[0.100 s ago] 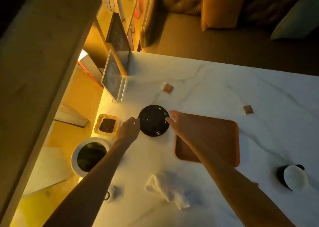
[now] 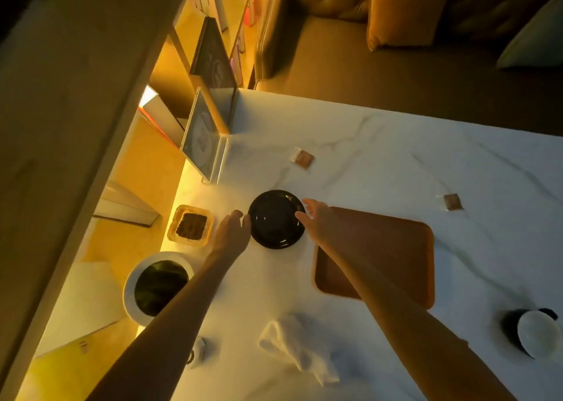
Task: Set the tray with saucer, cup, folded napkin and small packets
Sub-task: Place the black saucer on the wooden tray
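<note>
Closing in since a moment ago, your left hand [image 2: 231, 233] and right hand [image 2: 316, 220] bracket the saucer [image 2: 275, 219], fingers spread, not yet gripping; it sits just left of the tray [image 2: 396, 248], so lifting comes next.

- Head view, sole camera: worn high, wide-angle, looking steeply down and forward over the white marble-patterned tabletop [image 2: 396, 163].
- Range: both bare forearms reach in from the lower edge; brown sofa [image 2: 396, 65] beyond the far edge.
</note>
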The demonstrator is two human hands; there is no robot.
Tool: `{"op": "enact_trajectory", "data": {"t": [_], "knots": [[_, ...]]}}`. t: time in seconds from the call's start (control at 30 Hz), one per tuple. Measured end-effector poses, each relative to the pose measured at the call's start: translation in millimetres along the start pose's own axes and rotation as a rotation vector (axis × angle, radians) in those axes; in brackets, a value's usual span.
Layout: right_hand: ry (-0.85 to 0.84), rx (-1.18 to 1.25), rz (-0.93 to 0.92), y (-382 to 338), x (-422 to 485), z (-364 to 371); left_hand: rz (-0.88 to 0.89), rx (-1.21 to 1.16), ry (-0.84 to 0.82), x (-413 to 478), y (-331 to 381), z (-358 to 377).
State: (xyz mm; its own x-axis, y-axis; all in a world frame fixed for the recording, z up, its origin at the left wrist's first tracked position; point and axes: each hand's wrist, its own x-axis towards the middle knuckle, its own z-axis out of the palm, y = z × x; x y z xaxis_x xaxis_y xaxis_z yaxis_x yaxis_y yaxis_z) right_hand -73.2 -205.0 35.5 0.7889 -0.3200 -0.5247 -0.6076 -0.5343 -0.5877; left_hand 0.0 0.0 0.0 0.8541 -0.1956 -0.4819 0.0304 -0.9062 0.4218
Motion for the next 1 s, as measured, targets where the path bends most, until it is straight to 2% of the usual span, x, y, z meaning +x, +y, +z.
{"op": "enact_trajectory", "data": {"t": [0.03, 0.17, 0.3, 0.53, 0.77, 1.0], "knots": [[-0.007, 0.042, 0.023, 3.2, 9.3, 7.9, -0.052, -0.084, -0.002, 2.7, 1.3, 4.1], [0.027, 0.035, 0.056, 13.3, 39.2, 34.0, -0.148, -0.129, -0.058, 25.5, -4.1, 21.2], [0.052, 0.068, 0.065, 27.8, 50.1, 47.1, -0.166, -0.171, -0.060, 36.2, -6.4, 35.1], [0.072, 0.314, 0.160, 42.1, 51.9, 56.5, -0.172, -0.368, -0.097, 33.2, -5.1, 48.3], [0.000, 0.409, 0.172, 40.3, 32.4, 50.7, -0.254, -0.541, -0.208, 18.2, -10.1, 37.3], [-0.014, 0.597, 0.150, 44.0, -27.0, 50.0, -0.222, -0.591, -0.223, -28.9, -13.6, 28.5]]}}
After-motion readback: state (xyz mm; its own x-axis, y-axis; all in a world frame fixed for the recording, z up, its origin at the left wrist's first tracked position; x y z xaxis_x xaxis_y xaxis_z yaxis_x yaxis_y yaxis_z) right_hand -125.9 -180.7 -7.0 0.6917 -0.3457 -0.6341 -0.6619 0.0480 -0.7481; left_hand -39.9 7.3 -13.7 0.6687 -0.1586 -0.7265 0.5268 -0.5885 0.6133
